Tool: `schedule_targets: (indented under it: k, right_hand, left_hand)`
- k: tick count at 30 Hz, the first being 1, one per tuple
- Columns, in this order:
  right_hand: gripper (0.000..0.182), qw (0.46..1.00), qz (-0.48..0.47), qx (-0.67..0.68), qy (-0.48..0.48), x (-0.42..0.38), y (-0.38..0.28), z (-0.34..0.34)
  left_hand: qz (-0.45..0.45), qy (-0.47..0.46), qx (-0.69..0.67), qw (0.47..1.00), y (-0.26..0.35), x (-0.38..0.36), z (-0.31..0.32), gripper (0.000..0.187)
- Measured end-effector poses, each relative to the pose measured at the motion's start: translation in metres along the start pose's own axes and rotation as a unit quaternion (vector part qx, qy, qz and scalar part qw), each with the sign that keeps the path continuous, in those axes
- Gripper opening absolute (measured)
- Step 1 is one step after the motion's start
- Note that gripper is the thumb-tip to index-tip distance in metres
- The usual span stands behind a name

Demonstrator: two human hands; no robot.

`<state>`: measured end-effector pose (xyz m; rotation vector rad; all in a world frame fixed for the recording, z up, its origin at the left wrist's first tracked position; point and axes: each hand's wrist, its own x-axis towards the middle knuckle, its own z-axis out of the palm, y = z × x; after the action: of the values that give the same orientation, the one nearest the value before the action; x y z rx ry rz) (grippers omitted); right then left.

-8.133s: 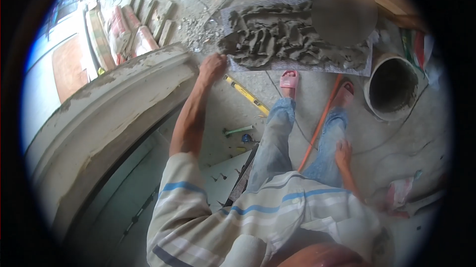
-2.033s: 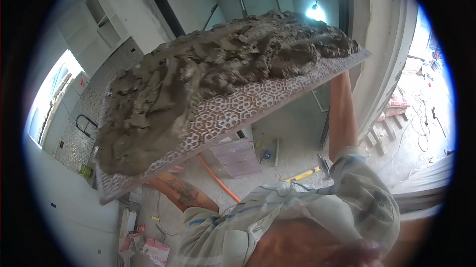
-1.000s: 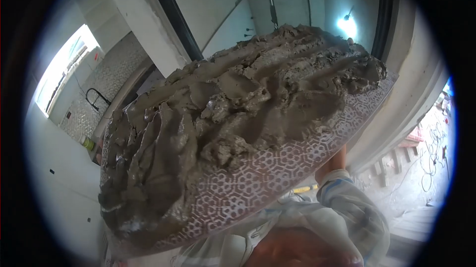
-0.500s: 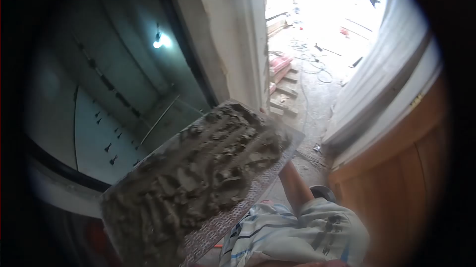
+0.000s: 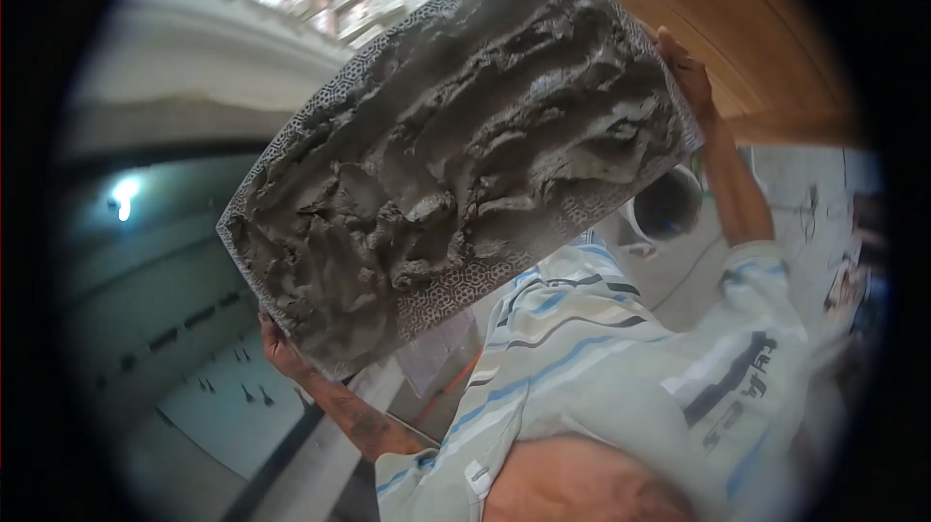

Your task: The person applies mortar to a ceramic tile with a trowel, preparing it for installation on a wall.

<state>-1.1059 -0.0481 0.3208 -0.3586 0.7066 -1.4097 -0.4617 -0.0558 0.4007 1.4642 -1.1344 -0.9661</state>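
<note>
A large rectangular tile (image 5: 465, 299) is held up before me at a slant, its patterned back facing me. Thick, ridged grey mortar (image 5: 456, 153) covers most of that back, leaving strips of the pattern bare along the edges. My left hand (image 5: 281, 349) is closed on the tile's lower left edge, fingers partly hidden behind it. At the right edge, my right hand (image 5: 687, 76) grips the tile, its fingers curled round the side.
Below the tile's right end stands a bucket (image 5: 667, 202). A wooden door (image 5: 747, 27) is at upper right. On the left, past a dark frame, are a lit bulb (image 5: 124, 197) and a pale panel (image 5: 223, 401) with several dark clips. Wooden slats (image 5: 354, 3) lie outside.
The tile has risen and moved right in view, and my view has swung round. Both hands now show at its edges; before, they were mostly hidden.
</note>
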Motion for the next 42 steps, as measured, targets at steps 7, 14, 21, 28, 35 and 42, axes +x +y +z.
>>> schedule_targets:
  k: [7, 14, 21, 28, 35, 42]
  right_hand:
    - [0.079, 0.947, -0.029, -0.251, 0.197, -0.107, 0.073, 0.218]
    - [0.095, 0.842, 0.026, -0.172, 0.511, -0.151, 0.207, 0.217]
    - [0.099, 0.800, -0.024, -0.178, 0.572, -0.132, 0.223, 0.288]
    - [0.099, 0.740, -0.078, -0.254, 0.618, -0.135, 0.310, 0.234]
    - [0.097, 0.794, -0.040, -0.167, 0.583, -0.130, 0.326, 0.255]
    - [0.057, 0.539, -0.048, -0.574, 0.614, -0.220, 0.420, 0.356]
  left_hand:
    - [-0.295, -0.174, -0.256, 0.904, 0.002, 0.139, -0.082, 0.048]
    - [-0.477, -0.400, -0.084, 0.778, -0.105, 0.247, -0.029, 0.068]
    - [-0.407, -0.470, -0.025, 0.783, -0.116, 0.298, 0.025, 0.070]
    - [-0.305, -0.499, 0.035, 0.810, -0.199, 0.331, 0.016, 0.068]
    - [-0.345, -0.439, 0.142, 0.817, -0.152, 0.330, -0.014, 0.063]
    - [-0.141, -0.652, 0.544, 0.509, -0.171, 0.227, -0.232, 0.047]
